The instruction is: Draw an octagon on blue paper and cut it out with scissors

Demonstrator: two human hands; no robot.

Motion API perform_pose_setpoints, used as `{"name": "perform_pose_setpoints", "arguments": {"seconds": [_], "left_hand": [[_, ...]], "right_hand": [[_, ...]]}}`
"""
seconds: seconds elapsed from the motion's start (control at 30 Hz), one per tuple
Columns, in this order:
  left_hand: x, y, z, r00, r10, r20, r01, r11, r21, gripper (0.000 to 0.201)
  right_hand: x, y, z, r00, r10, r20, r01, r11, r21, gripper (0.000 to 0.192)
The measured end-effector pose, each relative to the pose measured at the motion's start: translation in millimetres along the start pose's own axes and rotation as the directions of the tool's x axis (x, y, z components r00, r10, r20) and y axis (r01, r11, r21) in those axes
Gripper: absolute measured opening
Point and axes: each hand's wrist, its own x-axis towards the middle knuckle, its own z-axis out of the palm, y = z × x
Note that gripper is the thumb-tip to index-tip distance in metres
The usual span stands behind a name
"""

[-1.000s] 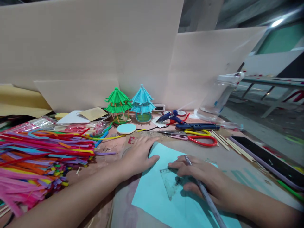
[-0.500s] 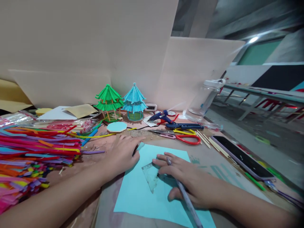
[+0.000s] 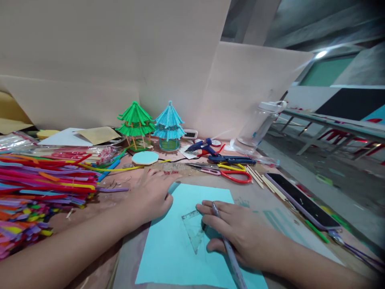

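**Turquoise sheet, at risk of slipping**

Turquoise paper sheet (image 3: pixel 168 249) lies flat on the table (image 3: pixel 270 204). Clear set square (image 3: pixel 192 230) on it, pinned by right hand (image 3: pixel 237 235), fingers flat, pencil (image 3: pixel 227 249) between them. Left hand (image 3: pixel 152 194), spread flat, presses the sheet's far-left corner. Light pressure could let the square skid; scissors (image 3: pixel 231 174) beyond.

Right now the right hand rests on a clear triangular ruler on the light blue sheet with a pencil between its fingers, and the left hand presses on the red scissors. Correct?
Not quite. In the head view the left hand lies flat at the light blue sheet's upper left corner; the red scissors lie untouched farther back. The right hand, clear triangular ruler and pencil are as you say.
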Motion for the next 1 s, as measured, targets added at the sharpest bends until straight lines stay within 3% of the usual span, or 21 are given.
{"name": "perform_pose_setpoints", "arguments": {"seconds": [0.17, 0.27, 0.33, 0.43, 0.53, 0.67, 0.77, 1.0], "left_hand": [[2.3, 10.4, -23.3, 0.997, 0.065, -0.031, -0.06, 0.988, 0.144, 0.051], [-8.9, 34.8, -28.5, 0.982, 0.175, -0.064, -0.161, 0.969, 0.186, 0.025], [-23.0, 57.1, -22.0, 0.937, 0.344, -0.062, -0.333, 0.932, 0.146, 0.01], [-43.3, 86.4, -5.0, 0.855, 0.498, -0.142, -0.48, 0.865, 0.145, 0.016], [-51.1, 97.5, 7.0, 0.83, 0.509, -0.228, -0.47, 0.858, 0.208, 0.022], [-44.8, 89.4, 11.6, 0.84, 0.474, -0.266, -0.42, 0.877, 0.235, 0.026], [-38.3, 82.6, 14.9, 0.848, 0.438, -0.299, -0.379, 0.895, 0.237, 0.024], [-37.8, 82.8, 19.2, 0.876, 0.405, -0.261, -0.363, 0.911, 0.197, 0.022]], "right_hand": [[2.2, 0.6, 0.6, 0.998, 0.032, -0.054, -0.03, 0.999, 0.04, 0.033], [0.6, 1.0, 3.9, 0.995, 0.057, -0.087, -0.051, 0.996, 0.073, 0.025], [-1.9, 1.2, 6.7, 0.992, 0.064, -0.109, -0.052, 0.992, 0.112, 0.019], [-5.8, 1.4, 9.7, 0.986, 0.087, -0.14, -0.066, 0.986, 0.151, 0.019], [-6.7, 1.9, 10.2, 0.983, 0.097, -0.157, -0.074, 0.987, 0.141, 0.02], [-4.0, 2.9, 8.8, 0.97, 0.064, -0.233, -0.037, 0.992, 0.118, 0.021], [-3.2, 4.0, 7.4, 0.973, 0.072, -0.221, -0.038, 0.987, 0.153, 0.02], [-5.9, 5.6, 1.0, 0.975, 0.095, -0.203, -0.051, 0.976, 0.213, 0.018]]}}
